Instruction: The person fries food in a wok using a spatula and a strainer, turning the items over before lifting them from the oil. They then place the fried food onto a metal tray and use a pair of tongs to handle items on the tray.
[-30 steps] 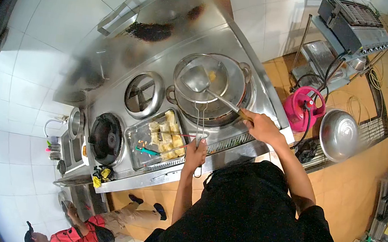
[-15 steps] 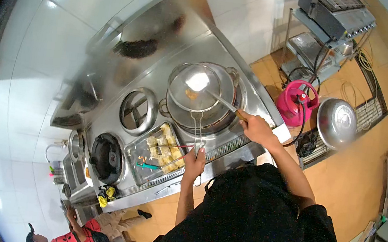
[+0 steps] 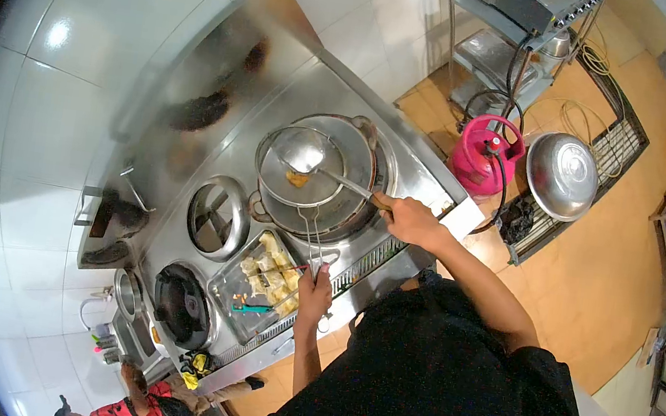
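My left hand point(image 3: 315, 291) is closed around the wire handle of a round mesh strainer point(image 3: 319, 199), which overlaps a two-handled wok point(image 3: 363, 161) on the stove. A small orange-brown piece of food point(image 3: 296, 179) shows within the strainer's ring. With my right hand point(image 3: 411, 221) I grip the handle of a metal ladle point(image 3: 300, 150); its bowl is over the strainer, at the ring's far side. Close by my left hand is a metal tray point(image 3: 223, 288) with several pale yellow food pieces point(image 3: 267, 262) and a teal-handled utensil point(image 3: 252, 308).
Left of the wok are a bare burner ring point(image 3: 240, 221) and a black pan point(image 3: 179, 305). A pink gas cylinder point(image 3: 473, 163) and a large metal bowl point(image 3: 561, 177) stand right of the stove. Another person in red point(image 3: 129, 414) is at the lower left.
The ladle's bowl has moved left within the strainer's outline, off the orange-brown piece. Both hands keep their grips. The whole view has shifted somewhat, and the other person sits lower in it.
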